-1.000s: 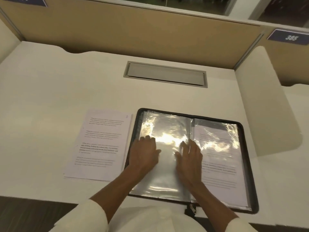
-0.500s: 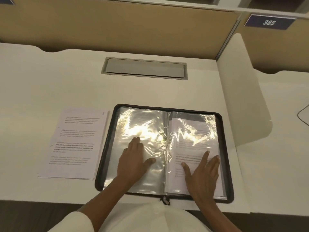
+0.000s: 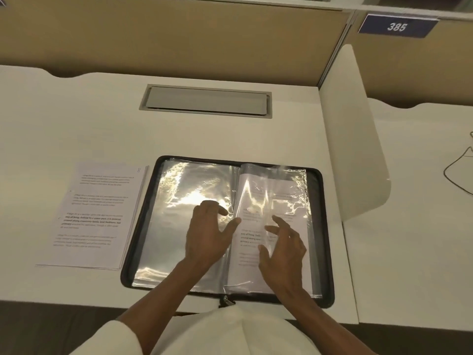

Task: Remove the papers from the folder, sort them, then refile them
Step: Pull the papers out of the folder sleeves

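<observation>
A black zip folder [image 3: 329, 226] lies open on the desk, its clear plastic sleeves spread to both sides. My left hand [image 3: 208, 234] presses flat on the empty left sleeve [image 3: 179, 201], thumb out toward the spine. My right hand [image 3: 282, 245] rests with spread fingers on the right sleeve, which holds a printed sheet [image 3: 258, 201]. That sleeve bulges upward near the spine. A stack of printed papers [image 3: 94, 213] lies on the desk just left of the folder.
A grey cable hatch [image 3: 206, 101] is set into the desk behind the folder. A white divider panel [image 3: 355, 139] stands at the right, with a thin cable [image 3: 458, 172] on the neighbouring desk. The desk's front edge runs just below the folder.
My right hand went from the left page across the spine to the right sleeve, then slid inward as that sleeve bulged up. My left hand stayed on the left sleeve.
</observation>
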`<state>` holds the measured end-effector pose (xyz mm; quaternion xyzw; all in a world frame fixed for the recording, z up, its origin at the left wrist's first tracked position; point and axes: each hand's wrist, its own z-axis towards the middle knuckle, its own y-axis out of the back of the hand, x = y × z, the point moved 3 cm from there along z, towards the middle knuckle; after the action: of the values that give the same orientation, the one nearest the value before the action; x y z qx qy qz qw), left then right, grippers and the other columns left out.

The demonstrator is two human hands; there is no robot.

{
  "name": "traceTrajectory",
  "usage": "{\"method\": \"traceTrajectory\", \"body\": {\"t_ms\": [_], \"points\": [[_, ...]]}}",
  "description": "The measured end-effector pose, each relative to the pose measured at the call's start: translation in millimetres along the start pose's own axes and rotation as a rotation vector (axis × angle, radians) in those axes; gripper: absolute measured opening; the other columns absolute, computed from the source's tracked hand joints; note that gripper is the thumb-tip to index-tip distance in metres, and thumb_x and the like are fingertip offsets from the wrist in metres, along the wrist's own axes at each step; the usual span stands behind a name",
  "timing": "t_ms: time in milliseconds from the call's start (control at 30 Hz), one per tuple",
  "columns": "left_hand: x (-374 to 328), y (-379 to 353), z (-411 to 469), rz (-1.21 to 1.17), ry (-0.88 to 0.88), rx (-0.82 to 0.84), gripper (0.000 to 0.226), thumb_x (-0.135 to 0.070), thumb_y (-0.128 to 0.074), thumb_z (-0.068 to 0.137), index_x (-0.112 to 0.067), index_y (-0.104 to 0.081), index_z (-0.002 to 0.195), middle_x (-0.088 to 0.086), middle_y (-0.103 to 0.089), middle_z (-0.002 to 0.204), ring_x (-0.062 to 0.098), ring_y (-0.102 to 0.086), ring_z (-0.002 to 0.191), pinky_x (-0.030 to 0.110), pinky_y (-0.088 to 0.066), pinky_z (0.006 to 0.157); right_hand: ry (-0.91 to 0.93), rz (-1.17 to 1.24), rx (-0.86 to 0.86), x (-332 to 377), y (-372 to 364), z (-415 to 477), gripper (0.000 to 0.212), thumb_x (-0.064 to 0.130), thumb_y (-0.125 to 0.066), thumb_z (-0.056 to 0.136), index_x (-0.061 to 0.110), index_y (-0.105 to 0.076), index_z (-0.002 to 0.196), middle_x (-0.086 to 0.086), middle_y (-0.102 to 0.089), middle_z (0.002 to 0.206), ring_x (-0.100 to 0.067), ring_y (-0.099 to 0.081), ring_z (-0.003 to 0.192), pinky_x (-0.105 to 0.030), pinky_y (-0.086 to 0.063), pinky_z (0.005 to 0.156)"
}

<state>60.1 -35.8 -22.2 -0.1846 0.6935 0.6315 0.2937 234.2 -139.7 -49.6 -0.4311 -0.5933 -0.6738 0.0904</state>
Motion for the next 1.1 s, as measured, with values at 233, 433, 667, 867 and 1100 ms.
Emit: {"method": "traceTrajectory", "body": {"t_ms": [233, 433, 667, 867, 1100], "points": [[-42, 1, 11, -0.241, 0.187, 0.128, 0.04, -0.071, -0.071, 0.087, -0.031, -0.069, 0.083, -0.016, -0.072, 0.091, 0.0, -0.066, 0.092, 0.033, -0.056, 0.088, -0.075, 0.162, 0.062, 14, 11, 16, 0.102, 0.017, -0.093, 0.077, 0.035, -0.029, 0.154, 0.006, -0.037, 0.158, -0.02, -0.054, 0.13, -0.025, -0.054, 0.093], [-49, -5, 14, -0.269, 0.438, 0.159, 0.068, -0.093, -0.069, 0.066, -0.028, -0.067, 0.086, -0.012, -0.073, 0.082, 0.007, -0.073, 0.079, 0.042, -0.061, 0.082, -0.129, 0.188, 0.375, 28, 23, 28, 0.073, 0.044, -0.089, 0.08, 0.031, -0.054, 0.143, 0.017, -0.071, 0.112, -0.002, -0.068, 0.094, -0.027, -0.056, 0.087], [-29, 4, 17, -0.138, 0.528, 0.087, 0.022, -0.047, -0.073, 0.083, -0.027, -0.076, 0.074, -0.012, -0.075, 0.069, 0.013, -0.074, 0.072, 0.042, -0.063, 0.081, 0.007, 0.223, 0.684, 48, 32, 27, 0.047, 0.048, -0.086, 0.081, 0.034, -0.073, 0.124, 0.024, -0.072, 0.113, 0.006, -0.068, 0.098, -0.015, -0.052, 0.081], [14, 39, 33, -0.154, 0.582, 0.107, 0.028, -0.042, -0.09, 0.081, -0.02, -0.079, 0.066, -0.005, -0.076, 0.065, 0.018, -0.077, 0.067, 0.042, -0.065, 0.077, -0.069, 0.321, 0.828, 54, 39, 42, 0.035, 0.041, -0.087, 0.085, 0.03, -0.075, 0.116, 0.009, -0.078, 0.104, -0.008, -0.074, 0.095, -0.036, -0.063, 0.092], [44, 93, 66, -0.127, 0.574, 0.095, 0.023, -0.021, -0.092, 0.082, -0.005, -0.078, 0.075, 0.006, -0.077, 0.067, 0.023, -0.078, 0.066, 0.035, -0.063, 0.069, -0.09, 0.621, 1.059, 67, 69, 59, 0.045, 0.034, -0.075, 0.092, 0.012, -0.067, 0.131, -0.011, -0.079, 0.113, -0.032, -0.075, 0.106, -0.044, -0.06, 0.096]]}}
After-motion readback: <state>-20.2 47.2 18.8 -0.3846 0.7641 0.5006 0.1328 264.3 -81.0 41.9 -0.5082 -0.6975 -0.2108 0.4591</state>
